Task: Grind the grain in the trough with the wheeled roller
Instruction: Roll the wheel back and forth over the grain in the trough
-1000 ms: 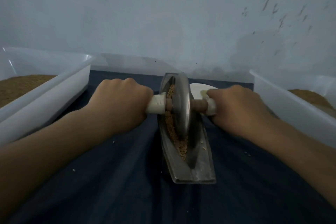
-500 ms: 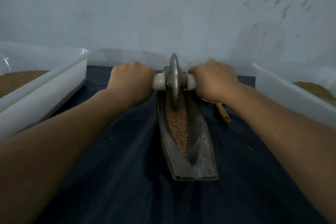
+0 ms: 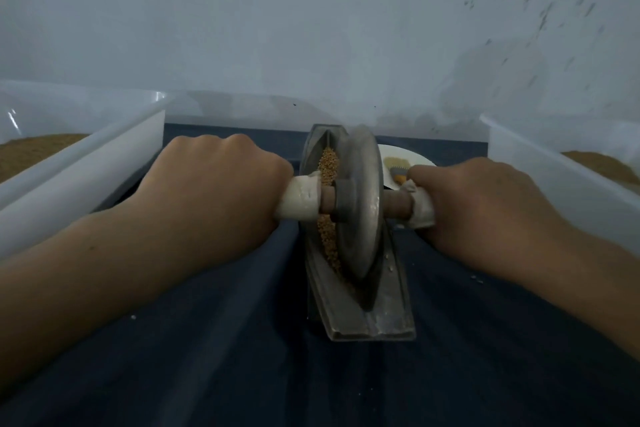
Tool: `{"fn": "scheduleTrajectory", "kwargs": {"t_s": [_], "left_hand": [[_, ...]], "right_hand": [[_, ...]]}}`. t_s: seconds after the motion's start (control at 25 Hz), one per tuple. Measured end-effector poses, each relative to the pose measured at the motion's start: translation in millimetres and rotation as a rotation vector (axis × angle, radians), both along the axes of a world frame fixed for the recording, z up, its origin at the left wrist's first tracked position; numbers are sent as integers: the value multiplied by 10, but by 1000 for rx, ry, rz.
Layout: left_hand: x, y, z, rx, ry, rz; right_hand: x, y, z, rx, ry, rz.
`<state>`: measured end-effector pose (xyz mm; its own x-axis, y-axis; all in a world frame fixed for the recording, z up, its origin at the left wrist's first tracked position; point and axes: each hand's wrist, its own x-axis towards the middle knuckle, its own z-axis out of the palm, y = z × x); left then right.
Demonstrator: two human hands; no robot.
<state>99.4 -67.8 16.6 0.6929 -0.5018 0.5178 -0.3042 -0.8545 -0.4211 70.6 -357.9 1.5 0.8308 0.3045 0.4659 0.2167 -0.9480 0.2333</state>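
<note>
A narrow metal trough (image 3: 391,319) lies lengthwise on a dark blue cloth, pointing away from me. Tan grain (image 3: 327,218) fills its groove. A heavy metal wheel, the roller (image 3: 360,215), stands on edge in the groove around the trough's middle and near half, hiding part of the grain. A brown axle runs through it with white cloth-wrapped ends. My left hand (image 3: 214,191) grips the left handle. My right hand (image 3: 474,204) grips the right handle.
A white plastic tub (image 3: 86,166) holding brown grain stands at the left, another white tub (image 3: 554,184) with grain at the right. A white plate (image 3: 401,159) with a brush lies behind the roller. A pale wall rises close behind.
The roller was pushed to the trough's far end half a second ago and has now rolled back toward me, with both hands still on the handles.
</note>
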Motion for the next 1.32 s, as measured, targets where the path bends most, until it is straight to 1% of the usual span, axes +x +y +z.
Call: {"fn": "scheduleTrajectory", "kwargs": {"t_s": [0.08,0.16,0.24,0.32,0.44,0.48,0.6,0.68,0.72,0.8,0.88,1.0,1.08,1.2,1.32], "left_hand": [[208,-92,-33,25,1,51],[550,-234,-69,33,-4,102],[866,-339,-42,-41,45,152],[990,-356,-32,-105,96,172],[757,-248,-96,-112,149,140],[610,-188,-112,-86,121,105],[142,-55,-13,50,-41,-78],[-13,-29,52,67,-64,-121],[-13,-46,52,68,-57,-108],[114,-146,-13,94,-13,4],[421,-250,-85,55,43,108],[817,-390,-70,-61,44,157],[910,-460,-12,-45,41,176],[725,-477,46,48,22,123],[344,-269,22,92,71,36]], "right_hand": [[194,52,-60,12,-39,-67],[546,150,-63,50,-24,-140],[917,231,10,77,9,-186],[1106,290,111,59,-4,-205],[825,282,107,37,-28,-141],[639,259,60,41,-22,-115],[98,139,4,80,-26,-34],[-61,89,25,100,33,7],[-66,92,25,93,34,3],[71,136,-2,53,-67,-38],[436,191,-92,23,-147,-89],[1009,284,-85,49,-167,-145],[1142,283,-81,88,-169,-149],[836,230,-173,137,-115,-92],[328,143,-144,81,-101,-24]]}}
